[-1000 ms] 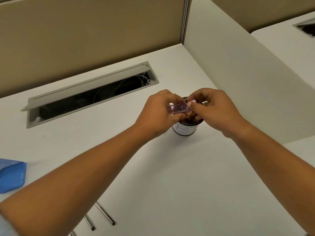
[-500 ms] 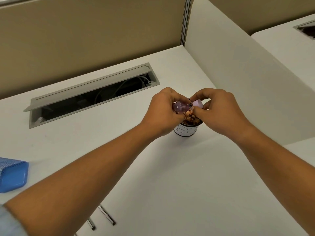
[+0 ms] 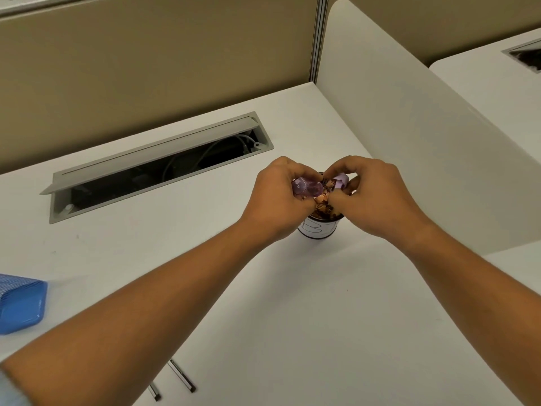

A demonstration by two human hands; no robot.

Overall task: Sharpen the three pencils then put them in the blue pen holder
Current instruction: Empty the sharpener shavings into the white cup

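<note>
My left hand point(image 3: 276, 197) grips the clear purple shavings case point(image 3: 306, 189) of a pencil sharpener. My right hand point(image 3: 371, 194) pinches the lilac sharpener body point(image 3: 341, 181), pulled apart from the case. Both pieces hang just over a small white cup point(image 3: 317, 230) holding brown pencil shavings point(image 3: 322, 205). Two pencil ends point(image 3: 181, 376) poke out from under my left forearm near the desk's front edge; the rest of the pencils is hidden. The blue pen holder point(image 3: 22, 303) lies at the far left edge, partly out of frame.
A grey cable tray with its lid raised point(image 3: 152, 159) is set into the white desk behind the cup. A white divider panel point(image 3: 409, 127) stands close on the right of the cup. Tan partition walls close the back.
The purple sharpener was held together in both hands a second ago; now its two halves are drawn apart over the cup, with shavings showing between them.
</note>
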